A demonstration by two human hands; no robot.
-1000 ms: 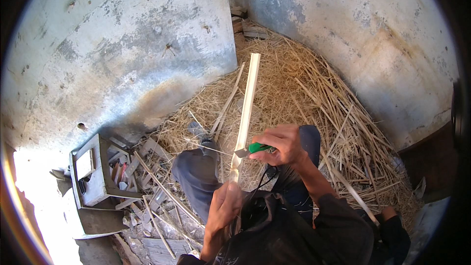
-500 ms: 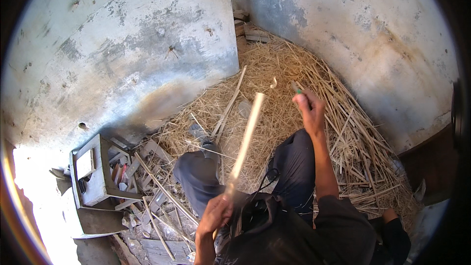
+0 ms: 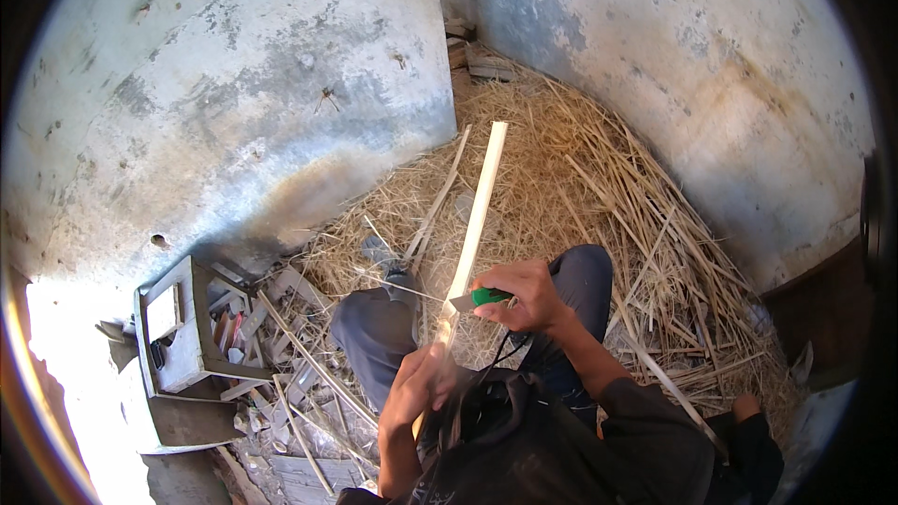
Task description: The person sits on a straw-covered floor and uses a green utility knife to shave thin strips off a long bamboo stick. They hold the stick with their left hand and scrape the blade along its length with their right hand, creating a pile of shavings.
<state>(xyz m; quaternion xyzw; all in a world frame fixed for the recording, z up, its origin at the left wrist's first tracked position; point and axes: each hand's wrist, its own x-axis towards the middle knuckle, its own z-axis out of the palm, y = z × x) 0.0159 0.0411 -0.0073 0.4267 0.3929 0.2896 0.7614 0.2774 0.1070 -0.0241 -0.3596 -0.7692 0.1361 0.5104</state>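
Observation:
My left hand is closed around the lower part of a long, pale bamboo strip, which slants up and away over the straw. My right hand grips a green-handled knife. Its blade lies against the strip a short way above my left hand. Both hands are in front of my body, between my bent knees. The strip's lower end is partly hidden by my left hand and dark clothing.
Straw-like shavings cover the floor ahead, with thin strips heaped along the right wall. A wooden stool on its side lies left among scraps. At lower right shows a dark sleeve with bare skin.
My right hand has come down and left with the knife, from beyond the strip's tip to its lower part. The strip now reaches farther up; a flying shaving is gone.

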